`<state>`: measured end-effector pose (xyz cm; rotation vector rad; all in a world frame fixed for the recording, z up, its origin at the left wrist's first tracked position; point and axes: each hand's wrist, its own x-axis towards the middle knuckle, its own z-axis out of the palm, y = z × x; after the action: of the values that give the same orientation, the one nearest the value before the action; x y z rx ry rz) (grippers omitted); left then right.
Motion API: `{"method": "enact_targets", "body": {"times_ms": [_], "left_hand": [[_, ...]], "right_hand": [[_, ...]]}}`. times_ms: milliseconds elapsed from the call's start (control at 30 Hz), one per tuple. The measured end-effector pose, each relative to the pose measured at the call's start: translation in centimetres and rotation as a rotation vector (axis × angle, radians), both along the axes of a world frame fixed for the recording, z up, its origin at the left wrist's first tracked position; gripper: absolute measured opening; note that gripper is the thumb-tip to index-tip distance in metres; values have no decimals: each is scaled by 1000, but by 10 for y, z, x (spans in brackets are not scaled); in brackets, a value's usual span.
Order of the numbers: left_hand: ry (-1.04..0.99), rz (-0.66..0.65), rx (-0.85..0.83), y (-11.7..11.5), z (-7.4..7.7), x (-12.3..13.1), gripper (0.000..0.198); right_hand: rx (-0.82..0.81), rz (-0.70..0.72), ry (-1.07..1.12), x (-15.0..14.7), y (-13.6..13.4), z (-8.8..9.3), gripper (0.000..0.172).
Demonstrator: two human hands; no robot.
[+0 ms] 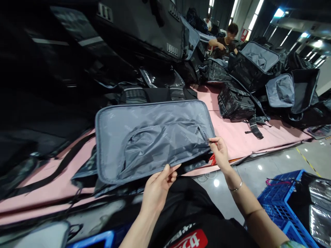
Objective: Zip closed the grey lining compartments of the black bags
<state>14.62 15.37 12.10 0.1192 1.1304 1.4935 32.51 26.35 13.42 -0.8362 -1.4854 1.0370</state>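
Note:
Before me lies an open backpack with its grey-lined panel [155, 119] facing up. A loose inner pocket of thin grey cloth [165, 141] bulges across the panel, with a printed pattern on the lining. My left hand [159, 186] grips the panel's lower edge, thumb on top and fingers curled beneath. At the right-hand edge, my right hand [219, 151] is closed in a pinch near the corner of the pocket. Just under its fingers shows a small red object [212, 158], mostly hidden, whose kind I cannot make out.
Dark backpacks pile up on the left and behind. More bags, such as a camouflage backpack [236, 103], stand on the pink-covered table [230, 136]. A blue crate [280, 203] holds dark and silvery material at lower right. A co-worker [224, 44] stands at the far end.

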Motion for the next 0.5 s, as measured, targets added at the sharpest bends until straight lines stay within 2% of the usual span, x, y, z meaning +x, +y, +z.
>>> {"method": "enact_targets", "body": {"times_ms": [67,133,267,367,500], "left_hand": [[-16,-9,-5,-1,1,-3,43],[-11,-28,-14,-2,0,-6,43],[83,-83,-74,-3,-2,-11,52],[144,-74,-133,-2,-2,-15,63],[134,-19,-159,0,0,-16,61]], "right_hand": [[-146,-105,223,16,5,-7,22],[-255,-170,354,33,7,-16,31],[-472,-286,393,58,2,-38,42],[-568,-282,387,64,-10,-55,41],[-675,-171,360,49,-24,-67,43]]}}
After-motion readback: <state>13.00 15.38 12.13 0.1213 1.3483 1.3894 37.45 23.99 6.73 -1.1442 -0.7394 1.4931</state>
